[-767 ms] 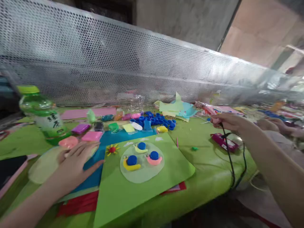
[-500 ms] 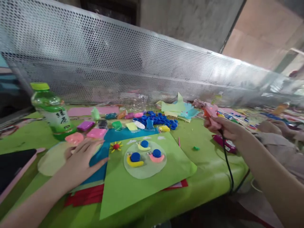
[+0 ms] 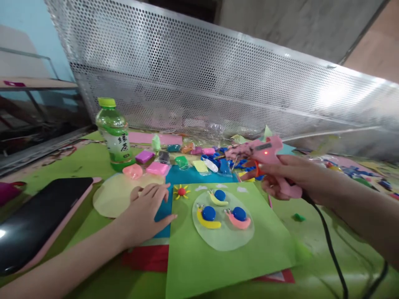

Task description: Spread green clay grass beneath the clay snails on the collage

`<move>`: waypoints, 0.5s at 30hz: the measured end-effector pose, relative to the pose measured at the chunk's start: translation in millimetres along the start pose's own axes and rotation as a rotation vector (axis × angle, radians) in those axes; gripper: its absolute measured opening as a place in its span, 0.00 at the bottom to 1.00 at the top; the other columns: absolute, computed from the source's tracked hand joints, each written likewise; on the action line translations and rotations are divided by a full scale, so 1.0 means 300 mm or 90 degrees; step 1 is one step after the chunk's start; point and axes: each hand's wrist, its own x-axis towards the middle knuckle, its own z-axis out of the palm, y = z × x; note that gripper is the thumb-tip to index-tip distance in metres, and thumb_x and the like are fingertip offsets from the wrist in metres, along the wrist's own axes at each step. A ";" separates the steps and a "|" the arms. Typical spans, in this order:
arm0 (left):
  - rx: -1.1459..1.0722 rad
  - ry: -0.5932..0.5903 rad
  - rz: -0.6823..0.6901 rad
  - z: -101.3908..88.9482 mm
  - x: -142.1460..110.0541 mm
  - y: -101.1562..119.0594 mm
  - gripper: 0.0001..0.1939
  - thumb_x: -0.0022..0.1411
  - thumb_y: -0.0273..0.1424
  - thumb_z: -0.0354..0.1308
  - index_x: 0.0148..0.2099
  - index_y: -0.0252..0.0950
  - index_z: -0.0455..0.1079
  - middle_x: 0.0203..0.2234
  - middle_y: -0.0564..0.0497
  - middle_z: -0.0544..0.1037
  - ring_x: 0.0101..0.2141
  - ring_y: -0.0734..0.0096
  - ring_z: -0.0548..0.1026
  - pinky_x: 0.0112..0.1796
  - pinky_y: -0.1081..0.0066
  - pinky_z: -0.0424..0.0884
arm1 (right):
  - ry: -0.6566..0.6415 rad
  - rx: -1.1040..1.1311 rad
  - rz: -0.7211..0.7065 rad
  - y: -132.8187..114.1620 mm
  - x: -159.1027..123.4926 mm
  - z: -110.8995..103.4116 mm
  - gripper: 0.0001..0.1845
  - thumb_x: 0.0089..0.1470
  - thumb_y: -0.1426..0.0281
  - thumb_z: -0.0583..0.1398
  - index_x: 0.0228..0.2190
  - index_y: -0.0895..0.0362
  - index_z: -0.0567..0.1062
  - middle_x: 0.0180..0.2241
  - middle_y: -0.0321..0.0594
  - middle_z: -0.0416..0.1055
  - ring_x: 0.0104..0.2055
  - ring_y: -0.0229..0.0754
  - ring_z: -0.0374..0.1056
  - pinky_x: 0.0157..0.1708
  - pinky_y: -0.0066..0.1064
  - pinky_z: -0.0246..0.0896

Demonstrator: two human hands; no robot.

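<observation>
My right hand (image 3: 280, 176) grips a pink hot glue gun (image 3: 264, 153) with a lit red light; its cord trails down to the right. The gun's nozzle points left, over the packets behind the green sheet. Fingers spread, my left hand (image 3: 148, 211) rests on the blue paper (image 3: 162, 214) and the edge of a pale yellow paper disc (image 3: 109, 195). Between the hands lies a green sheet (image 3: 224, 265) bearing a pale green disc (image 3: 222, 238). Three snails with blue shells sit on that disc, among them a pink snail (image 3: 241, 222). A red and yellow sun (image 3: 181, 191) decorates the upper left corner.
A green tea bottle (image 3: 115, 139) stands at the back left, near a phone (image 3: 46, 216). Several wrapped clay packets (image 3: 157, 168) line the back. Behind them rises a perforated metal panel (image 3: 187, 62). A green scrap (image 3: 298, 217) lies at the right.
My right hand has brought the glue gun leftward, from the table's right side to near the green sheet. The view has turned left, showing more of the phone. My left hand stays by the blue paper.
</observation>
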 end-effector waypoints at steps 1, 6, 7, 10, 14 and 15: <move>-0.004 -0.002 0.012 0.004 -0.002 0.000 0.14 0.56 0.44 0.49 0.38 0.40 0.58 0.48 0.43 0.69 0.50 0.54 0.65 0.48 0.49 0.54 | -0.043 0.004 0.004 -0.013 0.023 0.024 0.13 0.52 0.61 0.58 0.24 0.57 0.66 0.17 0.36 0.67 0.18 0.32 0.61 0.18 0.24 0.56; -0.021 0.007 0.039 0.033 -0.010 -0.012 0.09 0.57 0.40 0.49 0.37 0.41 0.58 0.53 0.46 0.66 0.53 0.54 0.61 0.46 0.50 0.55 | -0.117 -0.108 0.031 -0.062 0.149 0.145 0.18 0.48 0.60 0.63 0.24 0.55 0.58 0.22 0.35 0.72 0.18 0.30 0.61 0.15 0.21 0.53; -0.023 0.013 0.040 0.039 -0.011 -0.013 0.09 0.57 0.40 0.50 0.37 0.41 0.57 0.52 0.47 0.67 0.53 0.54 0.60 0.46 0.50 0.55 | -0.126 -0.138 0.044 -0.069 0.173 0.166 0.17 0.49 0.61 0.62 0.25 0.55 0.58 0.22 0.35 0.71 0.17 0.29 0.60 0.15 0.21 0.53; -0.030 0.028 0.040 0.054 -0.013 -0.012 0.08 0.56 0.37 0.51 0.38 0.42 0.57 0.48 0.48 0.69 0.52 0.55 0.61 0.47 0.51 0.54 | -0.166 -0.205 0.075 -0.079 0.236 0.215 0.12 0.54 0.63 0.58 0.27 0.56 0.60 0.20 0.34 0.70 0.16 0.29 0.60 0.15 0.21 0.53; -0.027 0.077 0.042 0.065 -0.015 0.003 0.09 0.53 0.34 0.52 0.38 0.42 0.57 0.46 0.50 0.71 0.51 0.55 0.62 0.47 0.53 0.54 | -0.213 -0.229 0.106 -0.075 0.291 0.247 0.11 0.56 0.63 0.56 0.30 0.58 0.64 0.18 0.33 0.67 0.15 0.29 0.58 0.15 0.20 0.53; -0.023 0.089 0.042 0.066 -0.016 0.007 0.09 0.53 0.33 0.52 0.38 0.42 0.57 0.46 0.50 0.71 0.51 0.55 0.63 0.46 0.54 0.54 | -0.222 -0.230 0.112 -0.073 0.299 0.252 0.11 0.56 0.62 0.56 0.31 0.59 0.64 0.17 0.32 0.66 0.15 0.28 0.58 0.15 0.19 0.53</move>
